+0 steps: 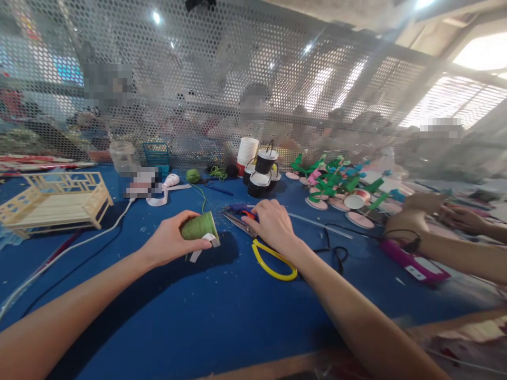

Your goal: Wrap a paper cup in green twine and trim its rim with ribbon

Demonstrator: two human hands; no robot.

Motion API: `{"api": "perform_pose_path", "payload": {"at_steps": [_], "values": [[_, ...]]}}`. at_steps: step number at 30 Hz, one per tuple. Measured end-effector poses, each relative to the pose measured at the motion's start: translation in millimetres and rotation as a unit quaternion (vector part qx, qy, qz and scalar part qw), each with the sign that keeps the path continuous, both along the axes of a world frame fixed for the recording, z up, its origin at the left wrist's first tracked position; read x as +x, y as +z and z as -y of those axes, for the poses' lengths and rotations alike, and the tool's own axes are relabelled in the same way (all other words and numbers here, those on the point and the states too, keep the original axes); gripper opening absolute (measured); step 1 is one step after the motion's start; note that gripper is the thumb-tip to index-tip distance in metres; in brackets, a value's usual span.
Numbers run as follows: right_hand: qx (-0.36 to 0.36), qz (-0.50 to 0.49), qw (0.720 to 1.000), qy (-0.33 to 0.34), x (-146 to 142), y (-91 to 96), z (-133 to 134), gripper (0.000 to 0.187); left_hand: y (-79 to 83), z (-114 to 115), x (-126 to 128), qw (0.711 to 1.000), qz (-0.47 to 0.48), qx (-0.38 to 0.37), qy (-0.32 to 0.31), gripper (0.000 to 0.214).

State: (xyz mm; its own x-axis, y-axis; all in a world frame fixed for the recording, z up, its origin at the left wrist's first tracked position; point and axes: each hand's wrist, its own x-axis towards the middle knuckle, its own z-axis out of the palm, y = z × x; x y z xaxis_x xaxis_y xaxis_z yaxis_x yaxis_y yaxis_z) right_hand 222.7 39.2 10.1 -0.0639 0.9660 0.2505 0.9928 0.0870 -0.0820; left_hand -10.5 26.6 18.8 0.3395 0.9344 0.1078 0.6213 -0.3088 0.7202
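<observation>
My left hand is closed around a cup wrapped in green yarn, which is tilted on its side above the table. A white strip hangs at its rim by my thumb. A strand of yarn runs from the cup back to a green yarn ball. My right hand curls over a blue glue gun with an orange part, its palm hiding most of the body. Below that hand lie scissors with yellow handles, blades pointing left, partly covered by the fingers.
A small wooden bed frame stands at left beside a white cable. Black cups with white tops are stacked at the back. Green paper crafts on pink discs crowd the right. Another person's arm reaches past a purple power strip.
</observation>
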Motion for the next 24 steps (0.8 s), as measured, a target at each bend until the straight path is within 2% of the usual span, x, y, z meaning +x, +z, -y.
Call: {"api": "perform_pose_path", "payload": {"at_steps": [3,10,17,19,21,24], "values": [[-0.032,0.086,0.992,0.081,-9.1,0.6,10.0,0.027,1.2,0.6,0.1,1.0,-0.007,0.012,-0.003,0.058],[-0.054,0.087,0.993,0.056,-8.5,-6.7,15.2,0.025,3.5,2.0,1.0,1.0,-0.012,-0.002,-0.016,0.058],[-0.096,0.071,0.987,0.106,-1.1,2.8,27.9,0.012,1.8,3.3,2.4,0.999,0.003,-0.021,-0.031,0.057],[-0.093,0.026,0.986,0.133,-3.1,9.3,35.1,0.013,1.2,5.2,4.0,0.999,0.016,-0.031,-0.038,0.055],[-0.076,-0.085,0.973,0.201,-8.4,17.3,42.6,0.017,0.8,7.6,6.0,0.998,0.033,-0.039,-0.048,0.054],[-0.056,-0.25,0.917,0.305,-21.0,27.5,52.3,0.018,0.6,10.8,8.7,0.995,0.068,-0.044,-0.056,0.052]]}}
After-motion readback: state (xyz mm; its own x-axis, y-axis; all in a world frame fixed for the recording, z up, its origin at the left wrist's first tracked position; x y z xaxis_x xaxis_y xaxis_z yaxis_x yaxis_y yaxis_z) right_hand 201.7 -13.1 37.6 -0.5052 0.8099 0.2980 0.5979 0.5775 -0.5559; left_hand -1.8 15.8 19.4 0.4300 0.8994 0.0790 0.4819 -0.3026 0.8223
